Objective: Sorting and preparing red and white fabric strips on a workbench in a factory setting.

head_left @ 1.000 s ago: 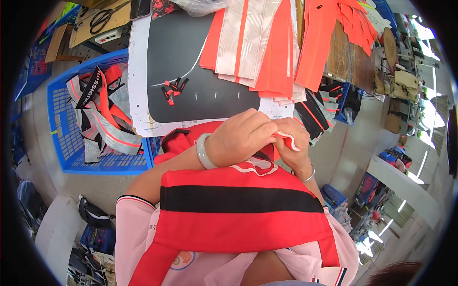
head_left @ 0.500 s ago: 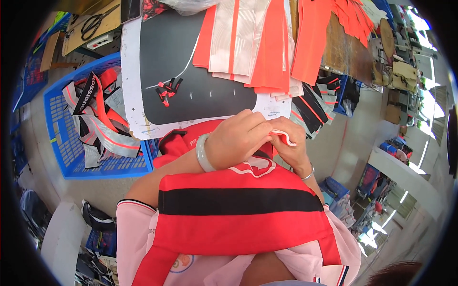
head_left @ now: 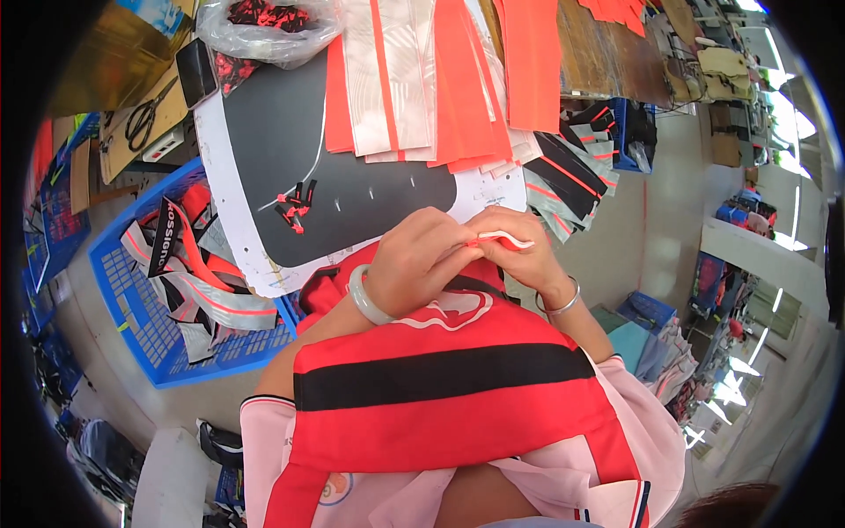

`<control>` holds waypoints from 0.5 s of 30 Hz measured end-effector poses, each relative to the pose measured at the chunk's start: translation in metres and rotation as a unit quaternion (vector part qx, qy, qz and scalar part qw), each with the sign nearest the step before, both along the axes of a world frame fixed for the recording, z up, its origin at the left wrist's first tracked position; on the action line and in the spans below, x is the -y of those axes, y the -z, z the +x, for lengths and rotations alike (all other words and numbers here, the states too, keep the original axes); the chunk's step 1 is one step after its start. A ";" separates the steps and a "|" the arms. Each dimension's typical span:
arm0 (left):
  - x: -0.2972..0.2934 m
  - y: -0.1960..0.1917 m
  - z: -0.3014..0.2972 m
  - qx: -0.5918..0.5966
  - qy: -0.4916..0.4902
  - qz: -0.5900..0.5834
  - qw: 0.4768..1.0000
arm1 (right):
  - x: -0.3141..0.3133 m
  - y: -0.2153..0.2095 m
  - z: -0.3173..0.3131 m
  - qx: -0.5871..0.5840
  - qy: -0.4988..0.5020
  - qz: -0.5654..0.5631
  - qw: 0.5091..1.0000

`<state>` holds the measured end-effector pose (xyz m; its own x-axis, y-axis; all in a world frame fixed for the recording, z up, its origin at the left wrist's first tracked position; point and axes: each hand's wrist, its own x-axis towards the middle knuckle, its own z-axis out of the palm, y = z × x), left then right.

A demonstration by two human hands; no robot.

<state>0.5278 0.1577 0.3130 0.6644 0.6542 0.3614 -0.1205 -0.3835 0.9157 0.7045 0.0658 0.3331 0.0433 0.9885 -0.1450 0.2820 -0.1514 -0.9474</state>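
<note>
My left hand [head_left: 415,268] and my right hand [head_left: 519,255] meet in front of me, just past the table's near edge. Both are closed, fingertips together, on a narrow red-and-white strip [head_left: 506,238]. Its white edge curves out over my right hand; the rest is hidden by my fingers. Red fabric [head_left: 350,266] lies below the hands, against the table edge. A red apron [head_left: 440,422] with a black band covers my front. Several small black-and-red pieces [head_left: 297,209] lie on the dark mat [head_left: 352,198] beyond my left hand.
Orange and silver strips [head_left: 392,79] are stacked on the table's far side. A clear bag [head_left: 273,35] of small pieces and a dark phone-like object [head_left: 196,75] sit far left. Left of the table stands a blue basket [head_left: 141,317] of reflective strips. Scissors [head_left: 141,128] lie beyond it.
The view has turned, so the table and basket appear shifted. My hands stay together on the strip, whose white end now sticks out flatter over my right hand.
</note>
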 end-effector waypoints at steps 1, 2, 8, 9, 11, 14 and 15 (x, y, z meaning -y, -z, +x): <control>-0.001 -0.001 0.001 0.003 0.004 0.005 1.000 | 0.001 0.003 0.000 -0.009 -0.001 0.010 1.000; -0.001 -0.001 0.001 0.006 0.007 0.010 1.000 | 0.002 0.004 0.000 -0.010 0.002 0.010 1.000; 0.004 0.003 0.003 0.028 0.026 -0.094 0.995 | 0.008 -0.004 -0.007 -0.051 0.033 -0.008 0.998; 0.002 0.002 0.004 0.028 0.028 -0.093 0.995 | 0.008 -0.006 -0.009 -0.030 0.045 0.003 0.999; 0.000 0.000 0.006 0.033 0.025 -0.055 0.998 | 0.006 -0.010 -0.010 -0.009 0.060 0.016 0.998; 0.000 0.001 0.002 0.019 0.014 -0.036 0.999 | 0.004 -0.018 -0.010 -0.023 0.050 -0.013 0.998; 0.001 0.000 0.000 0.017 0.020 -0.034 0.999 | 0.000 -0.022 -0.011 -0.017 0.039 -0.018 0.999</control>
<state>0.5281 0.1570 0.3126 0.6787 0.6512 0.3395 -0.1651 -0.3152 0.9346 0.6936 0.0655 0.3552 0.1146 0.9763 -0.1837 0.2363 -0.2064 -0.9495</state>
